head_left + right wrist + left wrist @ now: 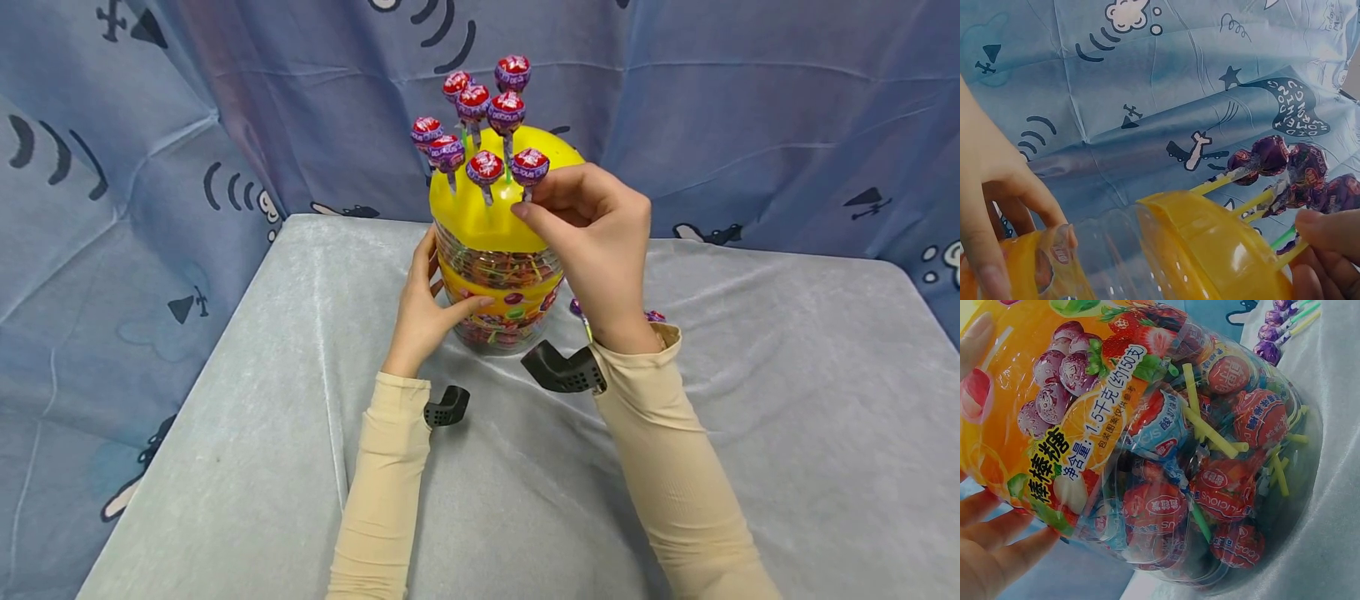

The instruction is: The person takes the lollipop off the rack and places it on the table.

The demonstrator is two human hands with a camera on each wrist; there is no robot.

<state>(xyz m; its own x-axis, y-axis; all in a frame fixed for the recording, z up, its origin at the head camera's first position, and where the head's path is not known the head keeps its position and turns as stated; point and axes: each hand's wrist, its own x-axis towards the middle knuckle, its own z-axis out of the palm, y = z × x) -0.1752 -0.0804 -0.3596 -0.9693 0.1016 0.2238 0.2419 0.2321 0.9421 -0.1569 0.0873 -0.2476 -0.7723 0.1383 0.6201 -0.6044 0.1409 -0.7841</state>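
A clear plastic jar of lollipops (517, 302) stands on the cloth, with an orange fruit-printed label and a domed yellow lid (468, 221). Several purple-and-red wrapped lollipops (473, 103) stick up from the lid on their sticks. My left hand (423, 321) grips the jar's left side, thumb across the front of the label. With thumb and fingers, my right hand (603, 242) pinches a lollipop (530, 167) just under its head, at the lid's right front. In the left wrist view, wrapped lollipops (1154, 506) fill the jar's lower part.
Loose purple lollipops (1269, 331) lie on the table beside the jar, partly hidden by my right wrist in the head view. Grey cloth (787, 400) covers the table. A blue patterned curtain (750, 125) hangs close behind the jar.
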